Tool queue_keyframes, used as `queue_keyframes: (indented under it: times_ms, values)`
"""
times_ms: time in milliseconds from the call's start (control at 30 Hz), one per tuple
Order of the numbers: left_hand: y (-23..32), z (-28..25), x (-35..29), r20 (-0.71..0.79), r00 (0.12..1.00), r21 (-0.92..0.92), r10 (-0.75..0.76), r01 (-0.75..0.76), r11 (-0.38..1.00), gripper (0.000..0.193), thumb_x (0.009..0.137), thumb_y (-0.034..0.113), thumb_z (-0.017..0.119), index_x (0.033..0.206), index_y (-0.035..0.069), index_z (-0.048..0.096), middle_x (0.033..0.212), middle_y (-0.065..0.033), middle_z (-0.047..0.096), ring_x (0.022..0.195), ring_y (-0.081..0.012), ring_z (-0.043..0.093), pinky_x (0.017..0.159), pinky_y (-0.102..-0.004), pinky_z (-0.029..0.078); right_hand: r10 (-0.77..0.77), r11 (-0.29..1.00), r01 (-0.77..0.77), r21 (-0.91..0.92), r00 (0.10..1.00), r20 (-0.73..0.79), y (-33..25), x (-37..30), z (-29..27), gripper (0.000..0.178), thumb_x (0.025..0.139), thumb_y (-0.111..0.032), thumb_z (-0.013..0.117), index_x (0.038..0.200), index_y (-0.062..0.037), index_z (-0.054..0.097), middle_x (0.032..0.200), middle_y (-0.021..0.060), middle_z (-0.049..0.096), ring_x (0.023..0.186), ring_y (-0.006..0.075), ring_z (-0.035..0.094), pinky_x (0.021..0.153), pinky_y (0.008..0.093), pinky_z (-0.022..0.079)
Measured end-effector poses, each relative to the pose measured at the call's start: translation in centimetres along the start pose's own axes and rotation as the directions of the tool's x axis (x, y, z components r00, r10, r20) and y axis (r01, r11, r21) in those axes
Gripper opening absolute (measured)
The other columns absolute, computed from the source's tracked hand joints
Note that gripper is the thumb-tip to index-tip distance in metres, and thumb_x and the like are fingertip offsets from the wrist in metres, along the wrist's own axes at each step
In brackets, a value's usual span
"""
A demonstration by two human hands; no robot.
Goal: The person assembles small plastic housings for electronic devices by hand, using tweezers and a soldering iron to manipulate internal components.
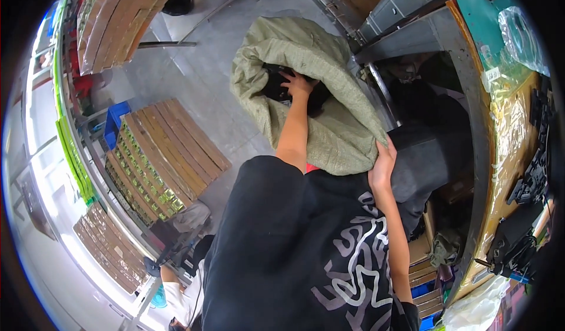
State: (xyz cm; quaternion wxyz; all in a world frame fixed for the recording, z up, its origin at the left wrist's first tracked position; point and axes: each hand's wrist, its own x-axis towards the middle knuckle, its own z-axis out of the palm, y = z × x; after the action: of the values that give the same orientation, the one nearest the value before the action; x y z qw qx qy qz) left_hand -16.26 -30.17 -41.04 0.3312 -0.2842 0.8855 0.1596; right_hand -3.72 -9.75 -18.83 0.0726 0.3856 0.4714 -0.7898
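A large olive-green woven sack (335, 128) stands on the floor in front of me, its mouth gaping and its rim rolled outward. My left hand (299, 85) reaches down inside it with fingers spread over black contents (275, 83), whose kind I cannot make out. On the near right, my right hand (384, 159) is closed on the rim of the sack, the fingers partly hidden by the fabric.
A workbench (503, 148) runs along the right, with black parts (532, 172) and clear plastic (521, 39) on it. Stacked cardboard trays (176, 148) stand at left beside a blue bin (115, 122). Another person's arm (172, 293) shows at lower left.
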Motion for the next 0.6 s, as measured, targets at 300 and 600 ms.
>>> queue_keyframes:
  times_ms: [300,600]
  values:
    - [-0.3,2.1,2.7,-0.070,0.998,0.228,0.005,0.011,0.974,0.102,0.055,0.065,0.059,0.133,0.025,0.007,0.131,-0.0284,-0.015,0.109,-0.0574,0.024,0.064,-0.0534,0.046,-0.025,0.983,0.034,-0.180,0.998,0.054,0.4,0.4,-0.2,0.031,0.083,-0.004,0.040,0.111,0.0074,0.044,0.107,0.0108,0.052,0.097,0.0151,0.049,0.086,0.0244,0.035]
    - [1.6,0.6,2.8,0.010,0.981,0.580,0.194,-0.163,0.798,0.070,0.074,0.054,0.041,0.130,0.016,0.025,0.135,-0.0074,0.023,0.122,-0.0284,0.024,0.086,-0.0449,0.037,0.006,0.994,0.000,-0.111,0.999,0.053,-0.1,0.5,-0.2,0.033,0.082,-0.003,0.040,0.113,0.0080,0.043,0.108,0.0114,0.051,0.098,0.0159,0.049,0.087,0.0249,0.035]
